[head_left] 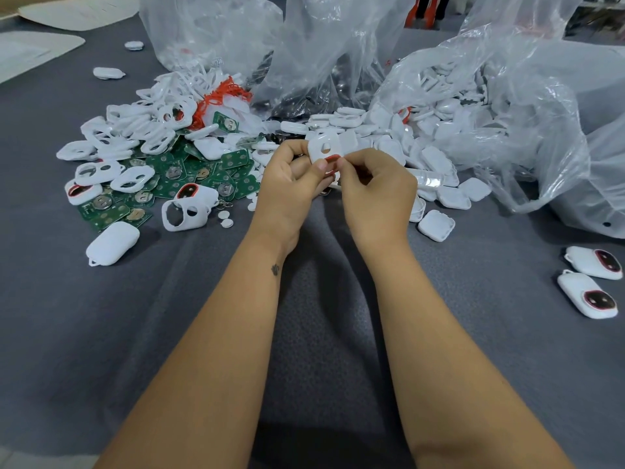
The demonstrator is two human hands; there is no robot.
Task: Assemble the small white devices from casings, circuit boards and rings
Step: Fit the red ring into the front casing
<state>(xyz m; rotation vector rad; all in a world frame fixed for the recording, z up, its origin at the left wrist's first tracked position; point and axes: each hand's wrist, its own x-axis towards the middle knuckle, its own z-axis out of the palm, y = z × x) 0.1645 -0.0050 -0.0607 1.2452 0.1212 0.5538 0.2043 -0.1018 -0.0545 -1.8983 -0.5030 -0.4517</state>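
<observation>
head view: both hands' fingers (pixel 319 169) pinch a white casing (pixel 324 147).

Grey cloth (pixel 321 333) spread wide, creased in long folds toward 6 o'clock. Three clear plastic bags, crumpled and open-mouthed: one at 11 o'clock (pixel 203 28), one at 12 o'clock (pixel 331 45), the largest at 2 o'clock (pixel 507 96), slumped on the cloth and running off to 3 o'clock. Two flat white sheets with rounded corners at 10 to 11 o'clock, the nearer (pixel 30 52) just beside the farther (pixel 77 11). Orange-red uprights (pixel 421 11) at 1 o'clock, beyond the bags, too cropped to identify.
</observation>
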